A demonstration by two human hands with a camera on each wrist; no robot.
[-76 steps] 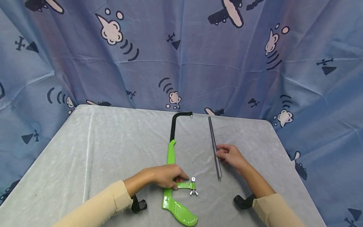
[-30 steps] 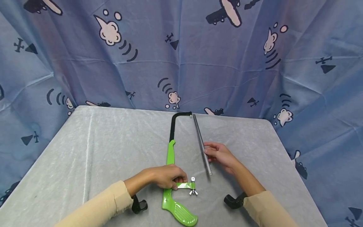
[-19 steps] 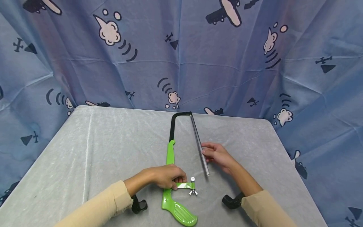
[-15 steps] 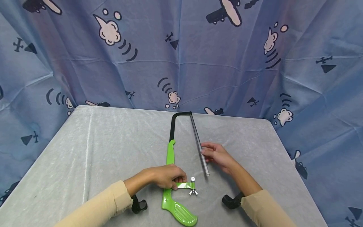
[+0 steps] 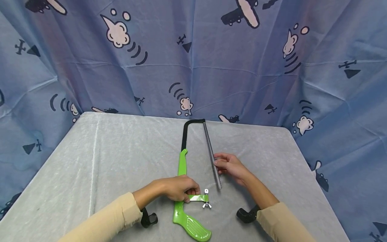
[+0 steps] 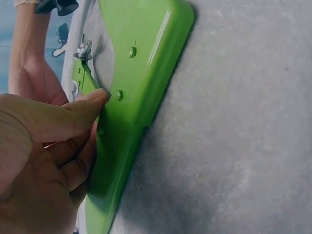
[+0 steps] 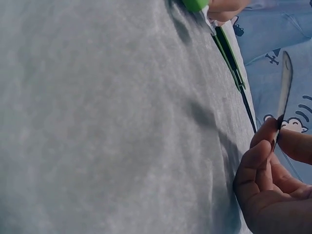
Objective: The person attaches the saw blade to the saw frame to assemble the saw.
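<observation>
A hacksaw frame (image 5: 182, 164) with a green handle and black front bow lies on the table. My left hand (image 5: 178, 188) pinches its short green arm, which carries a metal pin and a wing nut (image 5: 207, 204); in the left wrist view the thumb (image 6: 92, 97) presses on that arm. My right hand (image 5: 232, 167) pinches a thin grey hacksaw blade (image 5: 209, 143) between thumb and fingers. The blade's far end meets the tip of the black bow; whether it sits on the pin there is too small to tell. Its near end, with a hole (image 7: 287, 62), stands free, right of the wing nut.
A pale grey cloth covers the table (image 5: 130, 151). Behind it hangs a blue curtain (image 5: 223, 77) with printed planes and clouds. Black wrist mounts (image 5: 247, 215) sit under both forearms.
My right hand has carried the blade leftward, bringing its far end to the black bow's tip. Lately the near end has swung slightly left. My left hand stays on the frame.
</observation>
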